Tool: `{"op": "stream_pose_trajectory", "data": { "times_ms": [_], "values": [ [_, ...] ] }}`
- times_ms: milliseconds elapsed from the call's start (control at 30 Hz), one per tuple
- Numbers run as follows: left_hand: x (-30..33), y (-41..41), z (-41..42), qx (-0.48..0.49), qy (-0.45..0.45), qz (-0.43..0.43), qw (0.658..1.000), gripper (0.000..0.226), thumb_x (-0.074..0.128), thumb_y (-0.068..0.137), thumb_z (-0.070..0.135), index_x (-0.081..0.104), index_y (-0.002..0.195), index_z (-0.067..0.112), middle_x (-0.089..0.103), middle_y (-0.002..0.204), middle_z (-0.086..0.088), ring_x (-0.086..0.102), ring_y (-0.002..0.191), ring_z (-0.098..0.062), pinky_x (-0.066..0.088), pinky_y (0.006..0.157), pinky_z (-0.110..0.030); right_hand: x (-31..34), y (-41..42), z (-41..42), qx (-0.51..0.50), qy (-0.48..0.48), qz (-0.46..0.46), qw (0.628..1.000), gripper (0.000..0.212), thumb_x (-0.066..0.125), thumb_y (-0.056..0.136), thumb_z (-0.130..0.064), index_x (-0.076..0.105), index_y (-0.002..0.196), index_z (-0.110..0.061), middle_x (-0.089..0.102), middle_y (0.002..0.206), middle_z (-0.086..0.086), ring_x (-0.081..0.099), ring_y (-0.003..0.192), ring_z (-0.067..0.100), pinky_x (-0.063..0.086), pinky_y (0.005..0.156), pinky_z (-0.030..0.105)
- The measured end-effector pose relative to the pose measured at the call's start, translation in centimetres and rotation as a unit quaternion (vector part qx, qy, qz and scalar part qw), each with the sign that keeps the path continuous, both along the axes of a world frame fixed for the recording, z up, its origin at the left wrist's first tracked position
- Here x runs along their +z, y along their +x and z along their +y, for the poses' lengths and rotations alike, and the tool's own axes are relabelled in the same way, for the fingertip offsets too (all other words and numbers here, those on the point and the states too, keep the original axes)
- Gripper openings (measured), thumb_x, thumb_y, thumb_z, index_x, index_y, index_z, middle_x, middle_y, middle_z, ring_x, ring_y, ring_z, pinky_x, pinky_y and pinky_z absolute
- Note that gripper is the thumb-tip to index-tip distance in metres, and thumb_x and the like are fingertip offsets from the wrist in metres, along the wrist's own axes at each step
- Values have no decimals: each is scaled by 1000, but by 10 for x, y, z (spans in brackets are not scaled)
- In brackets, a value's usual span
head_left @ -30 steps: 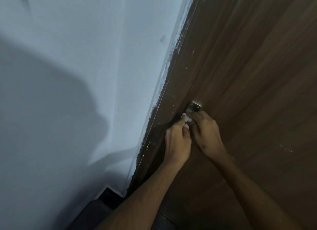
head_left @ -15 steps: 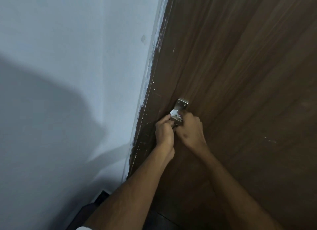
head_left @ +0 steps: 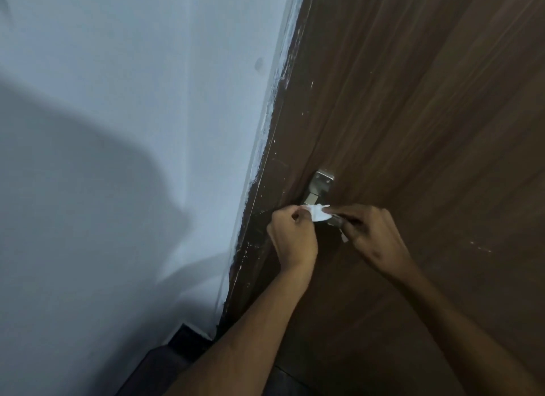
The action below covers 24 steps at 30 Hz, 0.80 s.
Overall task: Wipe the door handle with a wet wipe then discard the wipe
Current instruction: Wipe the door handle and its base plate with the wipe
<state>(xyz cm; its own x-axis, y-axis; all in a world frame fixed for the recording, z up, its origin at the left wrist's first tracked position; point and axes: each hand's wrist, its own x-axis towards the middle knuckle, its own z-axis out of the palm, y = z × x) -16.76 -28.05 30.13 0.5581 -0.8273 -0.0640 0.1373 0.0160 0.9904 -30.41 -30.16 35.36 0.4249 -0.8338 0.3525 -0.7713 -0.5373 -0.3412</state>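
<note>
A metal door handle (head_left: 320,187) is mounted on the brown wooden door (head_left: 427,115), close to its left edge. A small white wet wipe (head_left: 319,213) is stretched just below the handle's plate, over the lower part of the handle. My left hand (head_left: 292,236) pinches the wipe's left end. My right hand (head_left: 371,233) pinches its right end, and a bit of wipe hangs beneath its fingers. The lower part of the handle is mostly hidden by the wipe and my fingers.
A pale blue wall (head_left: 132,130) fills the left side, meeting the door frame (head_left: 265,159), which has white paint smears. Dark floor (head_left: 165,363) shows at the bottom left.
My hands have drawn slightly apart and the wipe, bunched at the handle before, is now spread between them. The view has shifted a little.
</note>
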Motion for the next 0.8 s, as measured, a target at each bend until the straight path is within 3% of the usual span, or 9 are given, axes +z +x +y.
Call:
{"op": "stream_pose_trajectory", "data": {
  "times_ms": [133, 233, 367, 467, 533, 633, 733, 800],
  "values": [
    [8, -5, -13, -12, 74, 260, 963, 8, 70, 96, 6, 75, 91, 11, 77, 95, -11, 78, 88, -23, 66, 77, -32, -6, 3, -6, -43, 1, -48, 998, 8, 74, 93, -21, 81, 89, -22, 77, 86, -13, 70, 80, -2, 53, 68, 26],
    [12, -12, -18, -9, 93, 360, 928, 13, 75, 89, -3, 72, 95, 7, 76, 101, -19, 78, 89, -29, 67, 78, -39, -12, 13, -16, -109, -12, -56, 992, 14, 82, 85, -26, 72, 75, -24, 72, 75, -12, 68, 73, 0, 54, 65, 30],
    [15, -15, -24, 47, 89, 374, 922, 28, 80, 82, -8, 69, 102, 7, 73, 94, -13, 75, 83, -25, 66, 81, -40, -17, 27, -28, -125, 7, -70, 990, 17, 85, 81, -20, 72, 92, -23, 73, 81, -10, 70, 77, 5, 58, 72, 31],
    [13, -10, -27, 104, 73, 359, 925, 28, 80, 82, -8, 71, 103, 7, 67, 77, -1, 69, 69, -11, 59, 63, -21, -25, 42, -28, -110, -12, -55, 992, 17, 83, 85, -18, 72, 98, -22, 74, 90, -8, 67, 82, 2, 45, 65, 3],
    [12, -12, -26, 111, 61, 344, 930, 25, 77, 82, -11, 74, 100, 7, 72, 78, -1, 74, 73, -15, 61, 64, -21, -29, 47, -26, -117, -32, -47, 992, 16, 81, 86, -17, 72, 98, -23, 74, 90, -8, 61, 79, -2, 37, 57, -2],
    [8, -21, -23, 91, 35, 302, 948, 29, 71, 85, -13, 77, 105, 7, 79, 93, -9, 78, 86, -19, 65, 81, -31, -24, 37, -24, -103, -24, -13, 994, 19, 80, 86, -19, 70, 102, -24, 73, 92, -10, 62, 82, -2, 34, 60, -1],
    [1, -29, -21, 69, 56, 298, 950, 24, 76, 88, 0, 77, 110, 6, 79, 100, -11, 76, 89, -20, 64, 88, -36, -14, 14, -24, -108, 0, 27, 994, 16, 82, 84, -25, 69, 93, -27, 74, 86, -11, 67, 76, 4, 46, 62, 17],
    [0, -38, -19, 31, 79, 330, 940, 12, 75, 92, 9, 78, 103, 10, 78, 99, -9, 76, 90, -22, 64, 89, -42, -12, -2, -19, -109, 0, 34, 993, 16, 83, 83, -23, 68, 88, -27, 72, 81, -12, 66, 71, 1, 45, 59, 17]
  ]
}}
